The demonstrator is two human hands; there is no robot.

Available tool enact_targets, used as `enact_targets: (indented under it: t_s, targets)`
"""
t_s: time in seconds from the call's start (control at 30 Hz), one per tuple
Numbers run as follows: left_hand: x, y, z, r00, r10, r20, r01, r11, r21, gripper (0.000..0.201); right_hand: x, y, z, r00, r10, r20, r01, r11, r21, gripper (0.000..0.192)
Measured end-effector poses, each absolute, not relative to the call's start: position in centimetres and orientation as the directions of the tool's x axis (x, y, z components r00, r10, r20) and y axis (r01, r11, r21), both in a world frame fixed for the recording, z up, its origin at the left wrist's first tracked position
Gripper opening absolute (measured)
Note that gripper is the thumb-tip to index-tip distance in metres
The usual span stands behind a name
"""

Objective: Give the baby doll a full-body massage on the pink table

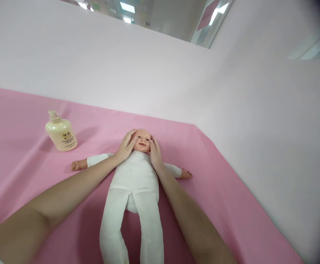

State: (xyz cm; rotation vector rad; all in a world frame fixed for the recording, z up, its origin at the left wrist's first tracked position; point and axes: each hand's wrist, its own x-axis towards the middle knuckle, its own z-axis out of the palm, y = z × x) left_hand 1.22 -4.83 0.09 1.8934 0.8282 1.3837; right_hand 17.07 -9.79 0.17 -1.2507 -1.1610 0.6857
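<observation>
A baby doll (134,176) in a white suit lies on its back on the pink sheet (231,205), arms spread, legs toward the camera. The left hand (126,146) cups one side of the doll's head, fingers together and laid flat along the temple; the right hand (155,152) presses the other cheek the same way. Well apart to the left stands a cream pump bottle (61,132), tilted in the view; its opaque wall hides how full it is.
</observation>
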Motion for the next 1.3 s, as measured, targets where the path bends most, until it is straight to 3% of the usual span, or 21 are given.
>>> enact_targets:
  t_s: [0.73,1.0,1.17,1.3]
  targets:
    - [1.3,-4.6,-0.2,0.209,0.812,0.544,0.062,-0.566,0.822,0.048,17.2,-9.8,0.5,0.31,0.906,0.287,0.176,0.242,-0.954,0.054]
    - [1.2,-4.8,0.2,0.243,0.812,0.53,0.085,-0.562,0.823,0.048,17.4,-9.5,-0.3,0.324,0.895,0.307,0.152,0.272,-0.95,0.046]
    - [1.1,-4.7,0.0,0.257,0.791,0.555,0.107,-0.594,0.797,0.055,17.2,-9.6,0.1,0.319,0.898,0.302,0.158,0.264,-0.951,0.051]
    - [1.2,-4.6,0.0,0.239,0.792,0.562,0.102,-0.597,0.796,0.049,17.2,-9.6,0.2,0.309,0.893,0.328,0.183,0.283,-0.942,0.053]
